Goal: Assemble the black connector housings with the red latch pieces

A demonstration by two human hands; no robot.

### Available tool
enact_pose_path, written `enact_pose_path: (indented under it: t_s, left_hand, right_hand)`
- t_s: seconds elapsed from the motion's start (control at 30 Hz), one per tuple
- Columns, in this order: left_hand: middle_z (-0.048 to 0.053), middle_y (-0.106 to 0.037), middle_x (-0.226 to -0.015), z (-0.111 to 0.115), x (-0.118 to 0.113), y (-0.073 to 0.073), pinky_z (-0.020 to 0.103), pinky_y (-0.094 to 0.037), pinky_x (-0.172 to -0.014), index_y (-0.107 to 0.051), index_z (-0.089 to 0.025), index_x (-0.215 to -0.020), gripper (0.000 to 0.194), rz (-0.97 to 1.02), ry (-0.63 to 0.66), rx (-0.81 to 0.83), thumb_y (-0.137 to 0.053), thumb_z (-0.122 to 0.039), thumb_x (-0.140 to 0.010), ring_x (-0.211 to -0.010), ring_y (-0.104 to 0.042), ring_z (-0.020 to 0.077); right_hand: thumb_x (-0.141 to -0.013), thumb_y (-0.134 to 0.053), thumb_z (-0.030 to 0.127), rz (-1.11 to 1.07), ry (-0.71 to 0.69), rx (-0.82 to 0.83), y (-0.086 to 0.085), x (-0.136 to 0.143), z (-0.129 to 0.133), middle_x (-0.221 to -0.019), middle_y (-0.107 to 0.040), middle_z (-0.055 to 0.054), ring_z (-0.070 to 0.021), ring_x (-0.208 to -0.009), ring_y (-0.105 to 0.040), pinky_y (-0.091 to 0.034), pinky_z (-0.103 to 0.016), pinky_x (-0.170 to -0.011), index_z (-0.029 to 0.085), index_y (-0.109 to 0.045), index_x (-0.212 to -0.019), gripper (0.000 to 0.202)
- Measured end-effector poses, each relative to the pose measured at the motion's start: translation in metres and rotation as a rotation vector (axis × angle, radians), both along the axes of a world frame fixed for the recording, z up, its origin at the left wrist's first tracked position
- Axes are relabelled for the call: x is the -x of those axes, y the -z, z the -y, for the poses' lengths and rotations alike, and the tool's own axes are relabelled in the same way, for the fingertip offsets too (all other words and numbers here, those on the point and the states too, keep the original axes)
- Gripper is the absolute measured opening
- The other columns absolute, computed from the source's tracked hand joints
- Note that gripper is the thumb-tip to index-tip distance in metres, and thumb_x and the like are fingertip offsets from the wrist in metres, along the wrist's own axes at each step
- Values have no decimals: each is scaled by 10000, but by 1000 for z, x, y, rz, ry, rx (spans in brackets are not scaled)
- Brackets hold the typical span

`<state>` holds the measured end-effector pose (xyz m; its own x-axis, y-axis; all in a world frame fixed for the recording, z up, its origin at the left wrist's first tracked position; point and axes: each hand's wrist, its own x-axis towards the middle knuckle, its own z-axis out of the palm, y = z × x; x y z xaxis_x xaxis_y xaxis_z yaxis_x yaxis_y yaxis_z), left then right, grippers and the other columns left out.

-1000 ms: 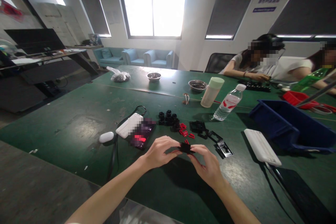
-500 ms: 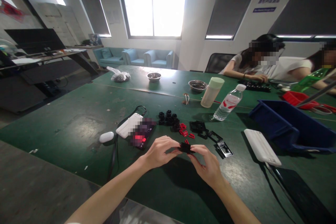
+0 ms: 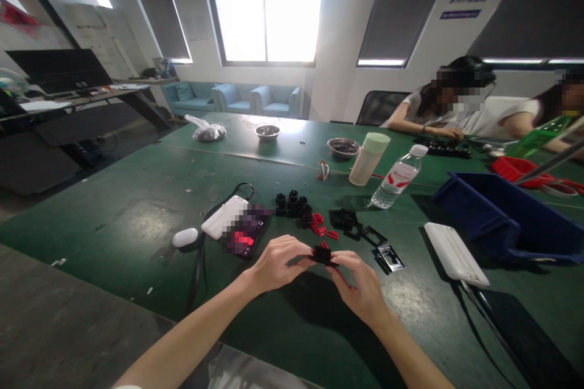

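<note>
Between my two hands is a small black plastic part [image 3: 322, 255], with a bit of red showing at its upper edge. My left hand [image 3: 281, 262] pinches it from the left, thumb below and fingers above. From the right, my right hand [image 3: 360, 285] grips its other side the same way. Just beyond lie several small red clips [image 3: 320, 229] and a cluster of black round pieces [image 3: 292, 203]. To the right of these are black square frames [image 3: 344, 220] and a shiny-faced frame [image 3: 391, 259]. The part's underside is hidden.
Left of my hands are a phone [image 3: 249, 232], a white power bank [image 3: 224, 217] and a white earbud case [image 3: 185, 237]. A blue bin [image 3: 511, 219], another power bank [image 3: 455, 255] and a water bottle [image 3: 398, 179] stand right. Two people sit at the far right.
</note>
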<state>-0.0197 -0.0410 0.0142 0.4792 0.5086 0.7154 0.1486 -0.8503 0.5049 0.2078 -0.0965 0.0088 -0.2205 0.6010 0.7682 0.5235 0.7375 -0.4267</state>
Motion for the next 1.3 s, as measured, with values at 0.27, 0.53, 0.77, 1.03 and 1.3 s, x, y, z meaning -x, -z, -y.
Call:
enact_pose_path:
  t_s: [0.27, 0.53, 0.77, 1.03, 1.3]
  left_hand:
    - [75, -799, -917, 0, 1, 3, 319, -570, -752, -712, -183, -1044, 100, -32, -25, 2, -698, -252, -973, -794, -743, 192]
    - [80, -807, -987, 0, 0, -2, 334, -591, -794, -696, -191, -1007, 61, -58, 19, -43, -666, -175, -956, -860, -760, 203]
    - [98, -803, -1058, 0, 0, -1, 348, -612, -872, -703, -198, -998, 84, -73, 24, -8, -640, -160, -958, -957, -769, 210]
    - [96, -784, -1157, 1, -1, -1, 352, -593, -943, -684, -205, -972, 146, -106, 60, 6, -633, -78, -925, -1049, -752, 213]
    - [102, -749, -1223, 3, -1, -2, 359, -583, -987, -651, -205, -1117, 238, -78, 80, 162, -726, -162, -895, -1122, -723, 226]
  right_hand:
    - [-974, -661, 188, 42, 24, 44, 0, -2, 4, -1042, -752, -71, -234, -949, -769, -657, -362, -805, 267, -584, -1226, 275]
    - [-1047, -534, 289, -53, -6, 178, 4, -5, 6, -1186, -730, -116, -248, -999, -755, -657, -418, -843, 240, -427, -1491, 459]
    - [-1029, -580, 251, -47, 49, 167, 3, 0, 6, -1178, -732, -105, -244, -996, -759, -652, -411, -862, 256, -458, -1470, 457]
    - [-1004, -615, 240, 26, 70, 168, -1, 2, 6, -1171, -723, -101, -238, -971, -733, -629, -399, -857, 248, -520, -1379, 387]
    - [-977, -652, 214, 35, 69, 130, -6, 3, 6, -1100, -721, -90, -244, -946, -716, -624, -386, -801, 252, -564, -1314, 350]
